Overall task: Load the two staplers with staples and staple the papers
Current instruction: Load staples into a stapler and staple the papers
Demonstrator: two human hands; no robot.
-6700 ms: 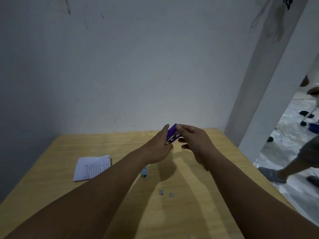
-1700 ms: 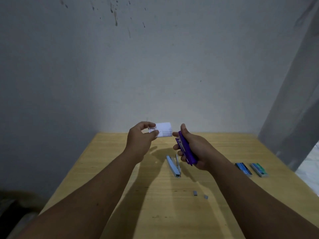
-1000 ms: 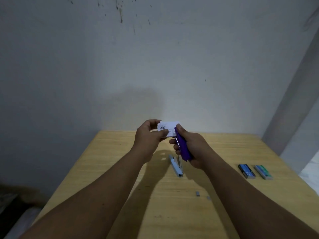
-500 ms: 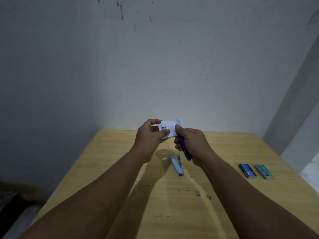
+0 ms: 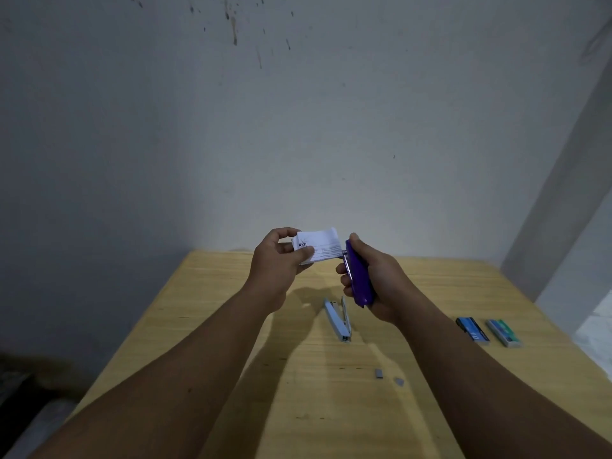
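My left hand (image 5: 276, 265) pinches a small folded stack of white papers (image 5: 320, 244) in the air above the far part of the wooden table (image 5: 212, 326). My right hand (image 5: 376, 279) grips a purple stapler (image 5: 359, 276), held upright, its top end touching the right edge of the papers. A light blue stapler (image 5: 337, 319) lies open on the table below my hands. Two small staple strips (image 5: 379, 374) rest nearer to me.
Two staple boxes lie on the table's right side, a blue one (image 5: 472, 330) and a green one (image 5: 503, 332). A grey wall stands right behind the table. The table's left edge drops to a dark floor.
My right hand has slid off the papers to their right edge and turned the purple stapler so its body faces me. Earlier the hands held only the stapler; the papers lay on the table.
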